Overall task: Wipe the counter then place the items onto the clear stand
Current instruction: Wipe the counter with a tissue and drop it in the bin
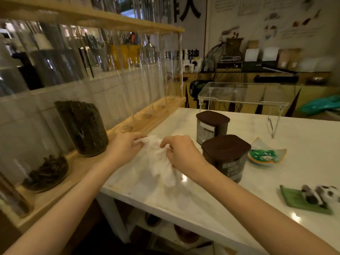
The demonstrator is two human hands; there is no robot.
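Over the white counter, left hand and right hand both pinch a crumpled white cloth; just right stand two brown-lidded canisters, with the clear stand beyond

Near tin: label partly hidden by right hand, text blurred, unreadable. Far tin: label too small to read. Black-white item on green tray: blurred, can't ID. Counter: cut off at right edge.
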